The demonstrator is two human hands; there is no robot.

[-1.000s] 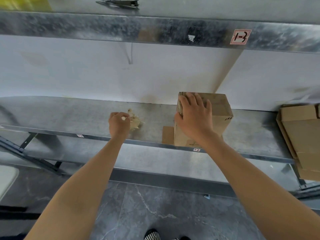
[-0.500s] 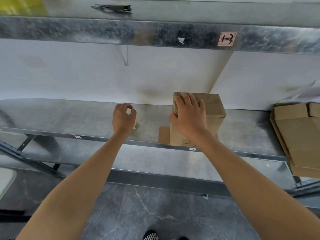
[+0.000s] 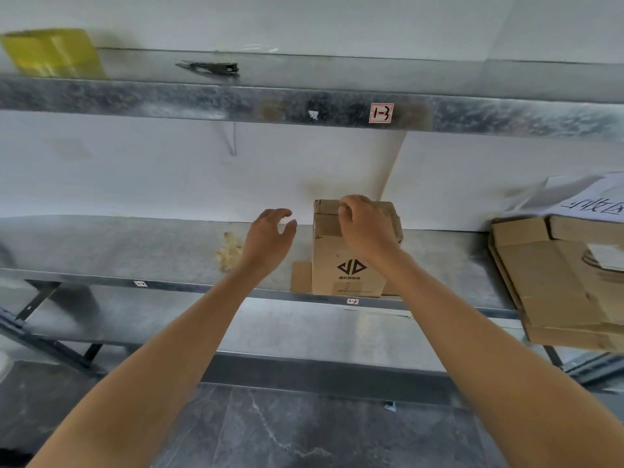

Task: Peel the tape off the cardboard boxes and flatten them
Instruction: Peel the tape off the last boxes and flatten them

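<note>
Now the box (image 3: 347,265) stands upright on the shelf (image 3: 118,244), close to the front edge and a little right of its middle, printed face toward the camera. A bottom flap (image 3: 300,276) sticks out flat on the shelf at its left side. The right hand (image 3: 366,228) sits over the box's top, its grip clamped on the top left edge with fingers curled; it seems to pinch something there, perhaps tape, but that spot is too small to tell. The left hand (image 3: 270,239) hangs just beside the box's left side, apart from it, grip apart with fingers loosely curved and holding nothing. Left of that hand a crumpled tape wad (image 3: 229,253) lies on the shelf. Flat cardboard (image 3: 553,282) is stacked at the shelf's right end, overhanging the front edge. On the upper shelf (image 3: 169,99) sit a dark tool (image 3: 211,67) and a yellow object (image 3: 50,52) toward the left end.
</note>
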